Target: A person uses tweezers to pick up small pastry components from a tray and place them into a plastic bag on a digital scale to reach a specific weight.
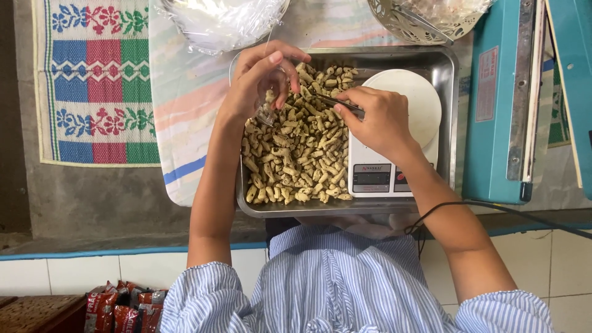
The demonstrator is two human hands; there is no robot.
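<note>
- The left hand (pixel 262 77) is in the upper middle of the frame, over the metal tray (pixel 447 68); its fingers are curled and pinch the mouth of a small clear bag (pixel 266 114), probably to keep the bag open over the snacks so that nothing falls outside
- The right hand (pixel 379 120) is at the centre right, closed around thin metal tongs (pixel 330 102); the tips of the tongs point left toward the bag, it seems for moving pieces without touching them by fingers
- The fried snack pieces (pixel 296 154) fill the left half of the tray; they are short, finger-shaped sticks, light brown with darker specks, and lie in a loose heap
- A white digital scale (pixel 419 105) stands inside the right half of the tray, just beside the heap, so a weighing place is near to both hands; the right hand partly covers its round plate
- A blue heat sealer (pixel 499 105) is at the right edge of the frame, apart from the tray
- A clear plastic bag (pixel 222 21) and a perforated basket (pixel 407 24) lie at the top, behind the tray
- A woven mat (pixel 95 80) with flower patterns is at the upper left, and red snack packets (pixel 117 308) at the lower left
</note>
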